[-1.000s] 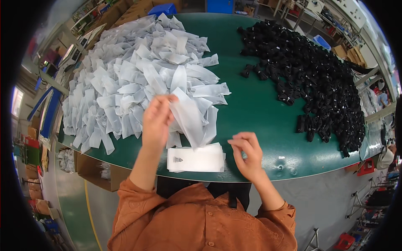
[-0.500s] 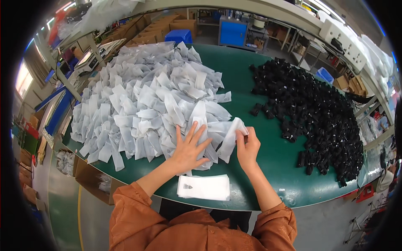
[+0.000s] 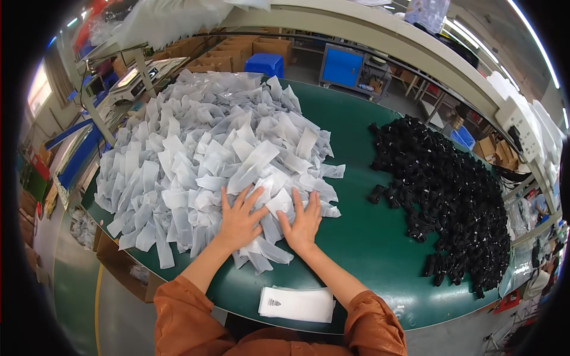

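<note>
A large heap of filled, whitish translucent bags point(image 3: 196, 148) covers the left half of the green table. At its near right edge my left hand point(image 3: 238, 221) lies on the bags with fingers spread. Close beside it, my right hand point(image 3: 303, 222) also rests on the heap, its fingers stretched out and apart. Between the two hands sit a few bags, pressed against the pile. In front of my hands, near the table's front edge, lies a flat stack of white bags point(image 3: 297, 304) with a small dark print at one end.
On the right of the green table point(image 3: 350, 249) spreads a pile of small black bundled items point(image 3: 445, 202). A pale shelf frame point(image 3: 380, 35) spans above the far side. Behind stand cardboard boxes point(image 3: 225, 56), a blue stool point(image 3: 264, 64) and a blue cabinet point(image 3: 341, 64).
My right hand has let go of the bag it held and moved left onto the heap. My left hand stays on the pile, fingers spread. The view has shifted.
</note>
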`<state>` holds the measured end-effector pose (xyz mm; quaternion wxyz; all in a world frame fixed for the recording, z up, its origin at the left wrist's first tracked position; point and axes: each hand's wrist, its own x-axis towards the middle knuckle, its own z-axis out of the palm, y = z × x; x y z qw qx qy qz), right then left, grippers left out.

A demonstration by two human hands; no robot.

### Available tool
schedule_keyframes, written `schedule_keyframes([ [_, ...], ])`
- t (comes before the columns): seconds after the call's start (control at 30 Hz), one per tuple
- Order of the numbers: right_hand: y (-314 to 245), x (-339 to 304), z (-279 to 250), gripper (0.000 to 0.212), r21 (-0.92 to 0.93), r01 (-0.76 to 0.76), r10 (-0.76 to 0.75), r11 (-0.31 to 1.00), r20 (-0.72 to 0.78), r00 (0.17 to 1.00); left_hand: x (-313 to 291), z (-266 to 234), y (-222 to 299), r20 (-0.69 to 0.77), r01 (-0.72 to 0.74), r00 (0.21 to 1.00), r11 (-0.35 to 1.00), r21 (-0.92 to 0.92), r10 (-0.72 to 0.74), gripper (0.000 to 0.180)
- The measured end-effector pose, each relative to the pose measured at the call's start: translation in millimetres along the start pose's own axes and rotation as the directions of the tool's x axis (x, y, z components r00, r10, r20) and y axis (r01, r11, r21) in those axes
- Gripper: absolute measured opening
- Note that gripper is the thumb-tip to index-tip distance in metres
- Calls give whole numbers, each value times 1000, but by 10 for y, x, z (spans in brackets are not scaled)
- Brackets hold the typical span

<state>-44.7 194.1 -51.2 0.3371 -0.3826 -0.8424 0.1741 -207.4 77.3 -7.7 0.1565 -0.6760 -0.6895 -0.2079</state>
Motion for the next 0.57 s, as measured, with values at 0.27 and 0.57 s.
schedule_keyframes([
  [0.27,-283,309,251,77,3,-90,90,996,-9,996,116,3,-195,-12,63,998,998,-7,-63,52],
  [0.57,96,722,-226,95,167,-4,-82,986,501,862,123,189,-274,-31,78,997,994,71,-76,54],
])
